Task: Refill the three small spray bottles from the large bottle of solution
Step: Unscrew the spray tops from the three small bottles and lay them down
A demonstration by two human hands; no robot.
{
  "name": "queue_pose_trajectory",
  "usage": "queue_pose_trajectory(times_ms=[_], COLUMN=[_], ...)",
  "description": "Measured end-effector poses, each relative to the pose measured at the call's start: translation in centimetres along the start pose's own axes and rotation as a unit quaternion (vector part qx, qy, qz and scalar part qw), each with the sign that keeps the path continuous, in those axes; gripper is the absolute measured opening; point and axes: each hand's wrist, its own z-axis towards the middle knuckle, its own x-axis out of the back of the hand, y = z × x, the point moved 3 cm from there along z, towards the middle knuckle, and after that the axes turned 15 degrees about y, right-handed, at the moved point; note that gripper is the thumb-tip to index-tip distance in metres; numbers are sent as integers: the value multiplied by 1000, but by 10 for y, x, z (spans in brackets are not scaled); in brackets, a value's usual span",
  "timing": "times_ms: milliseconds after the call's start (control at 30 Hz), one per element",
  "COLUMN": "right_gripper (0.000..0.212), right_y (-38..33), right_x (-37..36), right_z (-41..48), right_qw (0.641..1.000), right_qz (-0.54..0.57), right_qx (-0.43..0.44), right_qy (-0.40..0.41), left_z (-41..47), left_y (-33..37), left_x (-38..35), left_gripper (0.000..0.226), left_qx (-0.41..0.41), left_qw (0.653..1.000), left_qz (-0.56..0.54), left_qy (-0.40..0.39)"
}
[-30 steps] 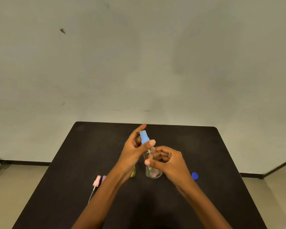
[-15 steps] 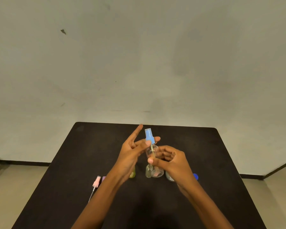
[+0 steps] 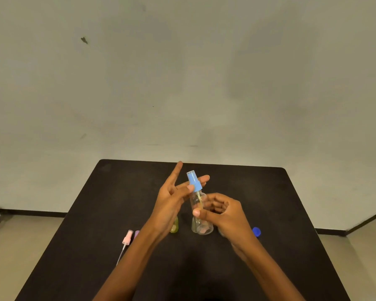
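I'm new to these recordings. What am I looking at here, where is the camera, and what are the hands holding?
No machine here: a person works with bare hands, filmed by one head-worn camera looking down. The right hand holds a clear bottle; the left hand pinches its blue sprayer, tube inside the bottle. On the black table: a pink sprayer, a purple sprayer beside it, a yellowish bottle and a blue cap.

Blue spray cap (image 3: 194,181) lifted off the clear bottle (image 3: 201,227), dip tube (image 3: 199,200) exposed, left hand (image 3: 172,204) fingers spread straighter
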Motion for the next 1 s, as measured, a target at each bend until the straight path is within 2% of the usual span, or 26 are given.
queue_pose_trajectory(times_ms=[133,233,367,567,733,867,1000], right_gripper=[27,26,27,27,32,32,34], right_y=[3,9,21,48,64,78,95], right_x=[-2,-7,-18,-37,-58,-85,-121], right_z=[0,-1,-2,-6,-3,7,23], right_qw=[1000,1000,1000,999,998,999,998], right_qz=[0,-5,-7,1,23,1,-51], right_qx=[0,-10,-24,-44,-54,-40,-16], right_qy=[8,4,-8,-5,-2,9,14], left_z=[-2,-1,5,16,30,41,48], left_y=[4,5,7,21,19,-8,-49], left_x=[4,9,22,66,129,187,238], left_gripper=[82,81,66,36,38,40,31], left_qx=[-48,-76,-115,-145,-102,-24,47], left_qw=[997,993,980,961,949,937,908], left_qz=[49,61,65,32,78,185,318], left_qy=[29,64,148,233,288,294,270])
